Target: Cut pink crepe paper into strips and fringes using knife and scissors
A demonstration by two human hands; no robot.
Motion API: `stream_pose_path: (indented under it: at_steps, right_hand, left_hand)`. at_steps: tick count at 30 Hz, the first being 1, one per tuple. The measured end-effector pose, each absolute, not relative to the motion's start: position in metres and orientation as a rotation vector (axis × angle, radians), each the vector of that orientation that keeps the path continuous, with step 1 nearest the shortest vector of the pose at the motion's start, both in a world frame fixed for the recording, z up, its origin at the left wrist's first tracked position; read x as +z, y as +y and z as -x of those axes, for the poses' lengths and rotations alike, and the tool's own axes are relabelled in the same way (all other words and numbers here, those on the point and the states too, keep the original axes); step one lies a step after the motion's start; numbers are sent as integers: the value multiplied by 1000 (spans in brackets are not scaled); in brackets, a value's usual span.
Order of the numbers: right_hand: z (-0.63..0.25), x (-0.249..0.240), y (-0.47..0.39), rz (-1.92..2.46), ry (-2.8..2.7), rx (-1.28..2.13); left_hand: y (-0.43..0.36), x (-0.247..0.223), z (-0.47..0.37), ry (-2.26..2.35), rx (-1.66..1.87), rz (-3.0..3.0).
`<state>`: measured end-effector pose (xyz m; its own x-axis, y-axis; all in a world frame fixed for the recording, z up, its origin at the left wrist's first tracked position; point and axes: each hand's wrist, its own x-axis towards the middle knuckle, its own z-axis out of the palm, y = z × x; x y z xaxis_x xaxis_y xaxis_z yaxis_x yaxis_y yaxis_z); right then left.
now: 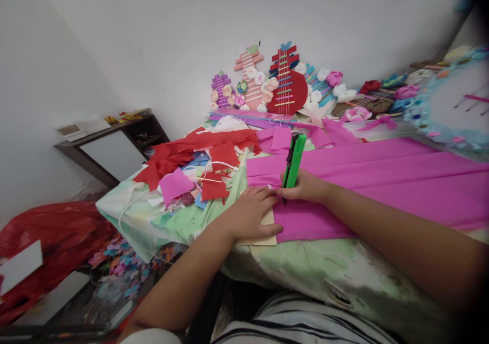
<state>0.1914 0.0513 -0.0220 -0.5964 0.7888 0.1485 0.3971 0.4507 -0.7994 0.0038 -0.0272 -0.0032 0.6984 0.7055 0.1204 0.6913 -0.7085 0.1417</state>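
Note:
A long magenta sheet (367,176) lies across the table, its left end over a cream card (263,234). My left hand (255,212) rests flat on the card and the sheet's left end, fingers stretched out and the thumb near the sheet's lower edge. Just right of it, my right hand (303,187) is closed round a green utility knife (295,162), which stands nearly upright. Its dark lower tip points down at the magenta sheet beside my left fingertips.
Red scraps (223,155) and a magenta square (176,185) lie at the left of the green patterned tablecloth (214,219). Behind stand decorated instrument shapes, including a red one (292,92). A blue-edged round piece (451,105) is at right; a dark cabinet (114,148) stands left.

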Motion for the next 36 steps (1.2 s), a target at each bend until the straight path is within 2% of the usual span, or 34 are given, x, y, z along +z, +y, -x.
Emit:
stream_pose_path:
  at_steps: [20,29,36]
  right_hand:
    - [-190,-17,50,1009,-2169,976]
    - [-191,14,39,1146,-2177,915]
    - [-189,-2,33,1103,-2110,1100]
  left_hand:
    - [-28,-4,-3,1171,249,-2832]
    - [-29,-4,-4,1167,270,-2828]
    - [-29,-5,-3,1180,247,-2846]
